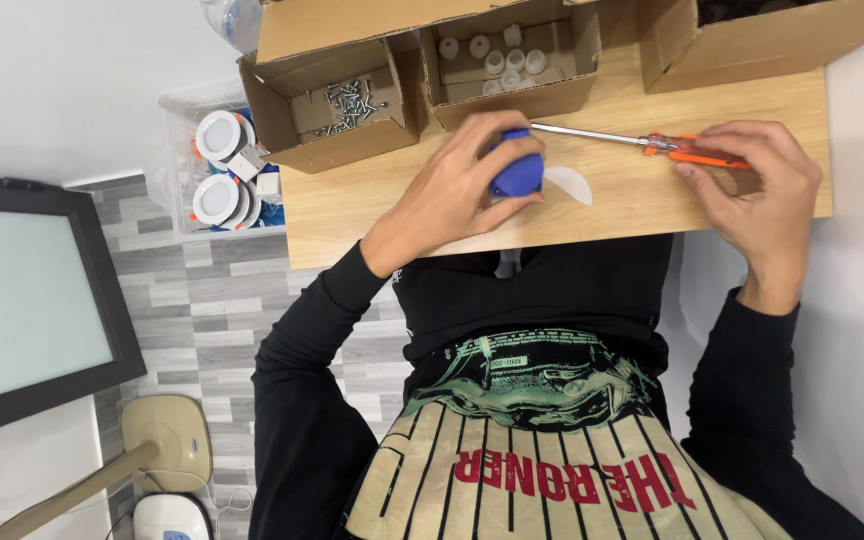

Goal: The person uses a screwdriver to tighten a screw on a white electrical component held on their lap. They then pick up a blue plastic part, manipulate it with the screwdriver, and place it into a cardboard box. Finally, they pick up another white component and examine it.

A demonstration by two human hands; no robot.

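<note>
We hold the blue part on the tabletop, left hand fingers wrapped around it, just below the screw box. Our right hand grips the orange-handled screwdriver, its tip at the part; seemingly driving a screw, which needs steady alignment.

Screws in box on table

A blue round part sits at 12 o'clock; the screwdriver at 1 o'clock has an orange handle, and the wooden tabletop is tan.
</note>
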